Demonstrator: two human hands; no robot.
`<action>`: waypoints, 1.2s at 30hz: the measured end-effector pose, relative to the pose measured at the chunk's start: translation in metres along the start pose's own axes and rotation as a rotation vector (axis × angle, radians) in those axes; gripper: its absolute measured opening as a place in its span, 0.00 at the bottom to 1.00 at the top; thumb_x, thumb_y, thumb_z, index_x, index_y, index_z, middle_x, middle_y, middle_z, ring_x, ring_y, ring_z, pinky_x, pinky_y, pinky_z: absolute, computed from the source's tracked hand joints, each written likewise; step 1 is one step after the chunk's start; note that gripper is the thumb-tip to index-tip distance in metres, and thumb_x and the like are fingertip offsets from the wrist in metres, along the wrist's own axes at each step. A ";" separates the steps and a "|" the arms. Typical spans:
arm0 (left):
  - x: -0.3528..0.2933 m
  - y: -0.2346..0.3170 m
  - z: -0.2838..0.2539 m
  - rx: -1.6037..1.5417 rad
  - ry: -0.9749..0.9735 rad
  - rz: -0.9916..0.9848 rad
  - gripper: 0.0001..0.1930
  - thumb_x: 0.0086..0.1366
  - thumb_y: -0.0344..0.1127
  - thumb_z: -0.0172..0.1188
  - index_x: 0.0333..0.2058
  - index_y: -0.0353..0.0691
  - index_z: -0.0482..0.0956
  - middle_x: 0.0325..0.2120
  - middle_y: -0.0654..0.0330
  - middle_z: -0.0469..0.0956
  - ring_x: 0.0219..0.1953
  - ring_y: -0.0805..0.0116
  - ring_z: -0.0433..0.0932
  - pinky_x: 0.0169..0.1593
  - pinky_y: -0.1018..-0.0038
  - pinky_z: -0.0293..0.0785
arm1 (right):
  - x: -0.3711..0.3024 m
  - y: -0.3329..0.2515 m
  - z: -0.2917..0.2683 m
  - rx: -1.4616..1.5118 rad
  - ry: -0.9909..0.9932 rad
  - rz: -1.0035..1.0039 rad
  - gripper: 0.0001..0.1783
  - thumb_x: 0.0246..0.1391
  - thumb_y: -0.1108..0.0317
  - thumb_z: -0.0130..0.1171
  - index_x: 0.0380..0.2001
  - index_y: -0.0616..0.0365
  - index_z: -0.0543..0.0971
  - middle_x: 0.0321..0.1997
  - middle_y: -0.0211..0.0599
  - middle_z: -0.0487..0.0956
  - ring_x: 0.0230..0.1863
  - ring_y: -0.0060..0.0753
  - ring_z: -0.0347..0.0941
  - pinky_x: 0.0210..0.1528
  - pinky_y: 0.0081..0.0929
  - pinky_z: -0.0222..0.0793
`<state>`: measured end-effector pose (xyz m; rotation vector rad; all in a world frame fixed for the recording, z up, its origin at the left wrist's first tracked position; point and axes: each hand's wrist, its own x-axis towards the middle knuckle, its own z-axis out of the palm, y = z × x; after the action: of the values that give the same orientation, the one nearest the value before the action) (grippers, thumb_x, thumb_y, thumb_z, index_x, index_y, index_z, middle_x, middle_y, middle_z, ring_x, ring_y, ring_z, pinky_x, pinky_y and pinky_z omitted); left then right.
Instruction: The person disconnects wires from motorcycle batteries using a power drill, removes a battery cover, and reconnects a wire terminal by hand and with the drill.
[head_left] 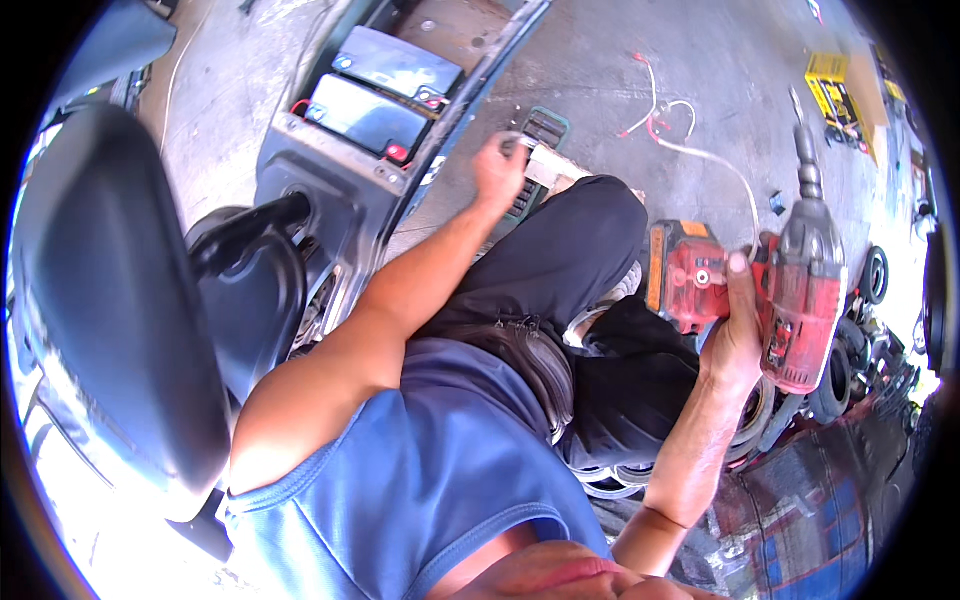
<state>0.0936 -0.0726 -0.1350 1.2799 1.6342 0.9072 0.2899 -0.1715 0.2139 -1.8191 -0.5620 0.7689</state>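
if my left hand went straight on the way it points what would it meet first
Probably the green-edged tray just beyond the left hand, though depth is hard to judge.

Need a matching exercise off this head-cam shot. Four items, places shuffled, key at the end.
Things
1. Red-and-grey cordless drill
2. Two pale-topped, box-shaped batteries
3. Large black padded seat
4. Yellow-and-black box

Places
A. Side by side in an open compartment
B. Upper right of the picture
C. In the person's right hand, bit toward the picture's top
D. Far left of the picture

Pairs: 1-C, 2-A, 3-D, 4-B
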 end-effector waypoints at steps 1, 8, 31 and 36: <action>-0.012 0.036 -0.008 -0.253 -0.102 -0.034 0.11 0.66 0.29 0.64 0.45 0.33 0.82 0.33 0.58 0.85 0.34 0.72 0.83 0.39 0.74 0.79 | -0.001 -0.010 0.006 -0.029 -0.092 0.010 0.25 0.61 0.73 0.65 0.60 0.64 0.72 0.45 0.41 0.83 0.31 0.26 0.82 0.29 0.20 0.77; -0.061 0.222 -0.107 -0.585 -0.046 0.585 0.07 0.68 0.21 0.61 0.44 0.30 0.79 0.39 0.48 0.83 0.38 0.64 0.85 0.42 0.71 0.82 | 0.032 -0.013 0.079 -0.281 -0.458 -0.403 0.11 0.60 0.64 0.69 0.39 0.60 0.82 0.35 0.34 0.84 0.34 0.27 0.81 0.36 0.29 0.76; -0.090 0.226 -0.175 0.178 0.201 0.501 0.13 0.60 0.26 0.69 0.45 0.36 0.86 0.38 0.52 0.86 0.39 0.56 0.86 0.44 0.68 0.81 | 0.014 0.024 0.173 0.144 -0.807 -0.342 0.13 0.60 0.68 0.69 0.42 0.62 0.78 0.31 0.33 0.80 0.32 0.28 0.79 0.35 0.31 0.74; -0.090 0.217 -0.177 -0.055 0.139 0.288 0.15 0.57 0.30 0.73 0.44 0.38 0.87 0.38 0.55 0.86 0.39 0.62 0.85 0.44 0.69 0.80 | 0.008 0.038 0.180 0.232 -0.793 -0.078 0.16 0.57 0.69 0.71 0.44 0.62 0.77 0.35 0.34 0.81 0.35 0.27 0.79 0.39 0.30 0.76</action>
<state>0.0185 -0.1207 0.1454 1.4656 1.5412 1.2307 0.1651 -0.0653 0.1297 -1.2267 -0.9901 1.4434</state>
